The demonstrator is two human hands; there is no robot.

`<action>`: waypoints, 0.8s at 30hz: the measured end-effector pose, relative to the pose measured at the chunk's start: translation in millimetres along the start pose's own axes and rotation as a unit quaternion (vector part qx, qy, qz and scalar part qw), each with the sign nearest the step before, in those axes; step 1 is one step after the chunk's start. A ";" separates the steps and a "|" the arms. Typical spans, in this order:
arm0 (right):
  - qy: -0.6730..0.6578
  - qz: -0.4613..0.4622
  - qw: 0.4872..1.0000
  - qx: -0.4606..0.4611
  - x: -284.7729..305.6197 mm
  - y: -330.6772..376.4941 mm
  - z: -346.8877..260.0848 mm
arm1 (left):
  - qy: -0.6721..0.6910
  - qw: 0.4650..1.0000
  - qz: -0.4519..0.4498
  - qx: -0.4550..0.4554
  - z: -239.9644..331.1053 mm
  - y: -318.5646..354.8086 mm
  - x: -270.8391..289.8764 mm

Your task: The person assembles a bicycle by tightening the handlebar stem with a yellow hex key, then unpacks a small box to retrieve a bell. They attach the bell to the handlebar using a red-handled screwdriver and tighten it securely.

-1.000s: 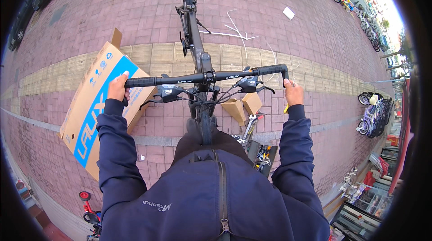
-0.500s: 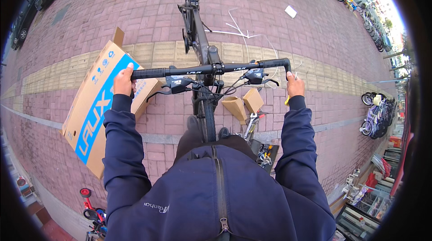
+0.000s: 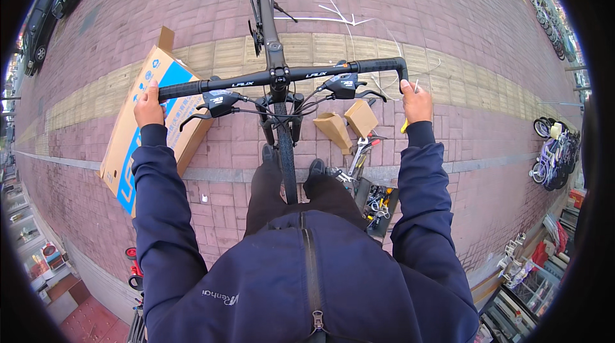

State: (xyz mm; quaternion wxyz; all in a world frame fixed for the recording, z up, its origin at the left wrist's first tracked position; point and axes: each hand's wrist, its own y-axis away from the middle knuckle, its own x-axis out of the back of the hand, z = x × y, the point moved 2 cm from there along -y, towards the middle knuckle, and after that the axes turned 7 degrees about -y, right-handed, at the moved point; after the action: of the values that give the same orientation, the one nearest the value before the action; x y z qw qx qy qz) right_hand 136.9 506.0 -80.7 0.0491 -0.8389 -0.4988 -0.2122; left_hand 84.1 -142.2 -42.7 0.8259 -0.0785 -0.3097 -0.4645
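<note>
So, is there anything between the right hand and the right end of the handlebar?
Nothing visible. The right hand is right at the right grip of the black handlebar, with a yellow tool partly showing under it. The left hand already grasps the left grip.

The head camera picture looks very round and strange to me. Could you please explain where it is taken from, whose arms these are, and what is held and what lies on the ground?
The camera sits on a person's head and looks down, so you see that person's own body and arms in a dark blue jacket. Its wide lens bends straight lines near the rim.

The left hand grips the left end of a black bicycle handlebar. The right hand is at the right end, but I cannot tell if it is closed on the grip. The front wheel stands between the person's legs.

On the brick pavement lie a large cardboard box, two small cardboard boxes, and an open tool tray.
</note>
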 end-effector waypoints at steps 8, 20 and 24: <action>-0.002 0.024 1.000 0.012 -2.4 5.5 13.0 | -0.128 0.988 0.077 -0.049 -12.5 -10.1 -5.5; -0.096 0.026 0.949 -0.300 -69.9 269.1 228.2 | -0.204 0.766 -0.125 -0.597 128.2 124.8 -111.8; -0.092 0.104 0.933 -0.332 -75.8 351.1 223.0 | -0.285 0.766 -0.189 -0.545 128.8 142.5 -126.9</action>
State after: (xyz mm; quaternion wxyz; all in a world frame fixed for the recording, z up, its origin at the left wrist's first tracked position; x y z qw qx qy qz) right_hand 475.3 335.0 -267.9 -0.2561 -0.8704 -0.3126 -0.2813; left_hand 96.1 82.0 8.2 0.4135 -0.5839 -0.2343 -0.6581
